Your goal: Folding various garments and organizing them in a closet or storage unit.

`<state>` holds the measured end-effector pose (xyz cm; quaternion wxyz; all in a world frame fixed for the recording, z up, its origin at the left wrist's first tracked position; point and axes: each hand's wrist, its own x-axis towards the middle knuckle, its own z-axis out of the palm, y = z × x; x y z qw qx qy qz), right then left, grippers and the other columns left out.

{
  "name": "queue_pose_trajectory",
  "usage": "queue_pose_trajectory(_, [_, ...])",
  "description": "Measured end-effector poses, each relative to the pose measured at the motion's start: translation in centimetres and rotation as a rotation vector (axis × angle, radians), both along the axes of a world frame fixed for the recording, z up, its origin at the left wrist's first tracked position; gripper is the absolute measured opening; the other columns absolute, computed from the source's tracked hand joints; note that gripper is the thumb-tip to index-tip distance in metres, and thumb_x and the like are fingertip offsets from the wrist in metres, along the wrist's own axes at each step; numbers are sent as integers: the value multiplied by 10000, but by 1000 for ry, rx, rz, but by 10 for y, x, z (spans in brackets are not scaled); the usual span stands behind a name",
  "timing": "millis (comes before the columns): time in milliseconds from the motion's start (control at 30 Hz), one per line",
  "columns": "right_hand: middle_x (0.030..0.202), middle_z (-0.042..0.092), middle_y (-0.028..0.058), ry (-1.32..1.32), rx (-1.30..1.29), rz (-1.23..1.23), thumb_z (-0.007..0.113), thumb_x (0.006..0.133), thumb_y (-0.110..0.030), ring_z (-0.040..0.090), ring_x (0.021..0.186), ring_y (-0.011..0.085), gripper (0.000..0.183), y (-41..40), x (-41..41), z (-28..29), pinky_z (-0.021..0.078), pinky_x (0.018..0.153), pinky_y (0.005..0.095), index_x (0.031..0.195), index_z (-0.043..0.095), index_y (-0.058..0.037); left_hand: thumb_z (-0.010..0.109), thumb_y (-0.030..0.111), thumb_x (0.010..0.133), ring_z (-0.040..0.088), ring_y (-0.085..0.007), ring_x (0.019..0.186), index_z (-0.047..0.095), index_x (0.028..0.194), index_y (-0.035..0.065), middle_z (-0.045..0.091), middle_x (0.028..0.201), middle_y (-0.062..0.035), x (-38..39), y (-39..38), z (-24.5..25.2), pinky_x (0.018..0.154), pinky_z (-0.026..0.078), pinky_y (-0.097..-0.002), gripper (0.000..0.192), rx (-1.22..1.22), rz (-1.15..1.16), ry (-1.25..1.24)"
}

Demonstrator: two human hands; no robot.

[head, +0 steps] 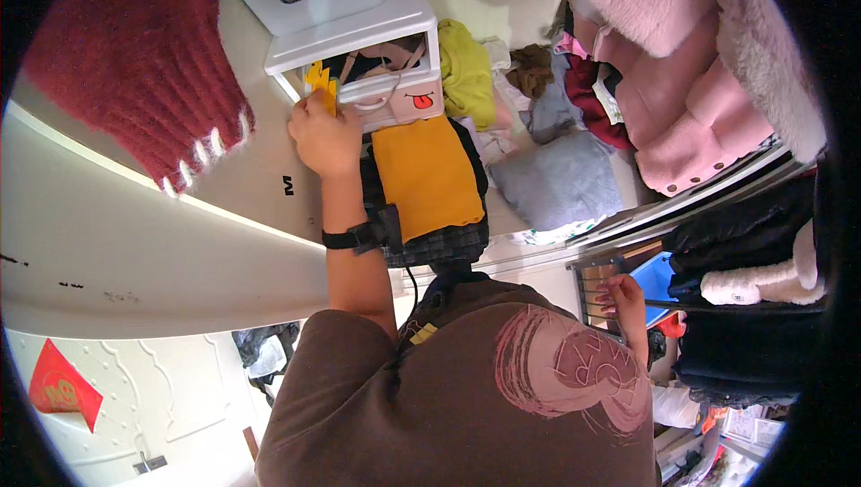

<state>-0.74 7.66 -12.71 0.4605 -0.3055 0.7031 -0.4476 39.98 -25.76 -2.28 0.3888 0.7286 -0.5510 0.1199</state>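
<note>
My left hand (pixel 327 134), with a black strap (pixel 360 237) on its wrist, pinches a small flat yellow object (pixel 320 80). It is at the left side of the uncovered upper compartment of a white plastic drawer unit (pixel 353 35). Dark and beige clothing (pixel 383 60) lies inside that compartment. Just below is a pink drawer front (pixel 397 102) with a mouth and tongue drawn on it. A folded orange-yellow cloth (pixel 430 177) rests on dark plaid fabric (pixel 430 248) beside my left forearm. Over on the right, my right hand (pixel 620 297) hangs with nothing in it, its fingers loosely apart.
Heaped clothes include a yellow-green garment (pixel 464 73) and a grey-blue folded cloth (pixel 558 177). A maroon knit garment (pixel 148 63) and pink garments (pixel 686 97) hang overhead. Near my right hand stands a blue bin (pixel 659 285). A white door (pixel 168 393) is at lower left.
</note>
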Motion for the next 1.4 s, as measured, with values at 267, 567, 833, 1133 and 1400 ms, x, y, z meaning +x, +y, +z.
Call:
queue_pose_trajectory(267, [880, 645, 72, -18, 21, 1, 547, 938, -242, 629, 685, 141, 191, 2, 3, -4, 480, 532, 225, 946, 545, -51, 618, 79, 716, 545, -331, 1009, 619, 1134, 89, 591, 1155, -108, 18, -1, -9, 859, 467, -403, 419, -56, -134, -206])
queue_pose_trajectory(567, [893, 658, 91, 12, 40, 34, 514, 954, -239, 631, 707, 154, 196, 6, 8, -6, 486, 563, 261, 960, 541, -45, 578, 92, 777, 571, -314, 918, 648, 1093, 87, 622, 1065, -131, -5, -9, 18, 801, 467, -401, 324, -288, -237, -29])
queue_pose_trajectory(833, [902, 650, 87, 48, 79, 46, 508, 954, -248, 638, 727, 153, 206, 14, 2, -7, 487, 536, 234, 976, 543, -46, 461, 345, 890, 403, -399, 1258, 509, 1284, 46, 481, 1327, -209, 30, -124, -20, 1068, 269, -511, 497, -232, -125, -502])
queue_pose_trajectory(1133, [884, 665, 96, 47, 49, 1, 476, 970, -273, 650, 702, 169, 267, 19, 12, -9, 501, 554, 263, 981, 553, -18, 673, 169, 720, 515, -368, 1010, 562, 1010, 5, 570, 1042, -198, -91, -9, -4, 866, 394, -455, 351, -446, -455, 216])
queue_pose_trajectory(1400, [862, 662, 90, 123, 102, -18, 482, 964, -236, 646, 704, 159, 231, 22, 9, 8, 501, 560, 264, 944, 553, -17, 670, 163, 732, 600, -308, 785, 580, 875, 73, 630, 785, -81, -258, -33, -22, 740, 439, -415, 192, -208, -1054, 396])
